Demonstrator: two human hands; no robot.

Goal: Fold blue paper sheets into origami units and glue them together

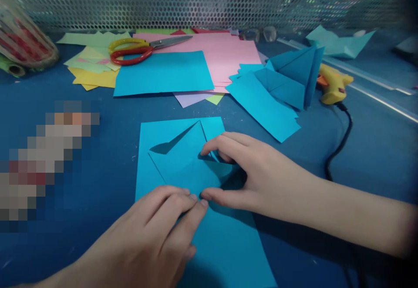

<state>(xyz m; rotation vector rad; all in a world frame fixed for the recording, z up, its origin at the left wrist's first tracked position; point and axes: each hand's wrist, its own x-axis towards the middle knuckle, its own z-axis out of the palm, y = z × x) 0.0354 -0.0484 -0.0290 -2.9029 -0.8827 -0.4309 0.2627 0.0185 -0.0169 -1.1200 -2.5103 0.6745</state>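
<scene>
A blue paper sheet (170, 157) lies on the blue table in front of me, partly folded, with a raised triangular flap near its upper middle. My left hand (153, 231) rests on the sheet's lower part, fingertips pressed together on the fold's bottom point. My right hand (254, 175) reaches in from the right. Its fingers curl over the flap's right edge and its thumb presses the paper near my left fingertips.
Behind lie a flat blue sheet (163, 72), pink sheets (228, 53), yellow and green sheets (94, 61) and red-and-yellow scissors (137, 48). Folded blue paper pieces (281, 83) lie at the right, beside a yellow glue gun (333, 85) with a black cord (339, 144). A perforated metal wall closes the back.
</scene>
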